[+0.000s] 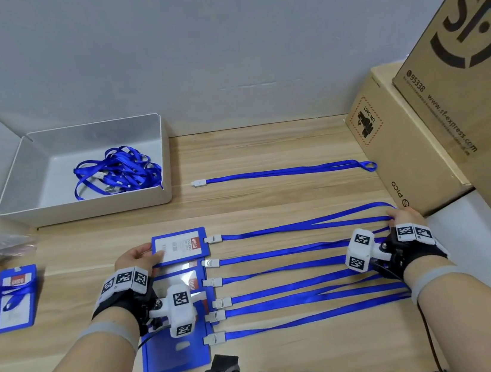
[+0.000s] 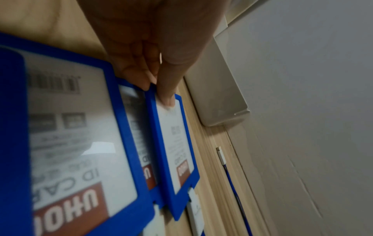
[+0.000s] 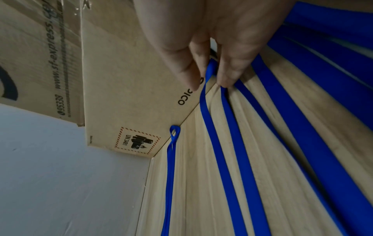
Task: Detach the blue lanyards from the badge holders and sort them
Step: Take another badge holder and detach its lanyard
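Note:
Several blue badge holders overlap in a column on the wooden table, each with a blue lanyard stretched to the right. My left hand [image 1: 136, 258] pinches the left edge of the farthest badge holder [image 1: 180, 246], thumb on its clear window [image 2: 173, 132]. That holder's lanyard [image 1: 305, 224] is joined to it by a white clip [image 1: 213, 239]. My right hand [image 1: 401, 216] grips the far loop end of this lanyard [image 3: 207, 89] between its fingers, next to the Pico box. One detached lanyard [image 1: 286, 172] lies straight farther back.
A grey tray [image 1: 53, 208] at the back left holds a tangle of blue lanyards [image 1: 117, 171]. One badge holder [image 1: 15, 298] with a strap on it lies at the left. Cardboard boxes [image 1: 403, 140] stand along the right side, against the lanyard ends.

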The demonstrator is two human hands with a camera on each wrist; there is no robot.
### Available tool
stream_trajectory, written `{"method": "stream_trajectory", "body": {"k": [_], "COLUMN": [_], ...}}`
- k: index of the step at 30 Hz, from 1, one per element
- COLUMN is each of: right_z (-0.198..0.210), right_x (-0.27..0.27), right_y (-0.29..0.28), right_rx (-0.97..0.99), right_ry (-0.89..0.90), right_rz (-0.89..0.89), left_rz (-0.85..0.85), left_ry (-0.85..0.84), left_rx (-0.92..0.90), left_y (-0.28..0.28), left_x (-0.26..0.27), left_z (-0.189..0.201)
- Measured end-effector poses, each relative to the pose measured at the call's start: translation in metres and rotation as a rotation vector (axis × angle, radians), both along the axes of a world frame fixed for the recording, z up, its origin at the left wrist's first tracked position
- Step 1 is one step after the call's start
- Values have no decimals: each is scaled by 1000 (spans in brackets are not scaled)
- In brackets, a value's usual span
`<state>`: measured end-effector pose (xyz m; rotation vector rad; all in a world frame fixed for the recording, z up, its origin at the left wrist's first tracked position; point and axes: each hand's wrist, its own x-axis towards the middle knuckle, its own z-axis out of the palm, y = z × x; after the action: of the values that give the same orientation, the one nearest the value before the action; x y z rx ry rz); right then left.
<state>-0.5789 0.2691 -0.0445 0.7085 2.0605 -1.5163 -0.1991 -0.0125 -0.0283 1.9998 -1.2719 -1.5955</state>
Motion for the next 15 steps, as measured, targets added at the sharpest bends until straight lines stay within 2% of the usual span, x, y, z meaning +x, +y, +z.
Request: {"method": "stream_trajectory", "body": {"k": [3, 5, 8, 9, 11, 13, 15], "right_z": [-13, 19, 37, 43, 49, 47, 46], "right_x": [-8, 16, 30, 38, 55, 76, 108], "right_y": [6, -3, -14, -23, -49, -79, -118], "right_rx": [-36, 46, 226, 226, 198, 76, -9], "right_ry": [61, 108, 182, 172, 220, 263, 240], "right_rz": [-43, 8, -23, -32, 81, 207, 315], "left_rz": [-14, -31, -46, -46, -40, -45, -75], "left_ry": [-37, -61, -70, -57, -22, 27, 65], "left_rx": [8, -6, -57, -80, -140, -218, -296], "left_y": [-1, -1, -3, -4, -6, -10, -15], "left_x": [2, 5, 10, 12, 16, 24, 36], "left_z": [-1, -1, 1, 3, 9, 14, 21]}}
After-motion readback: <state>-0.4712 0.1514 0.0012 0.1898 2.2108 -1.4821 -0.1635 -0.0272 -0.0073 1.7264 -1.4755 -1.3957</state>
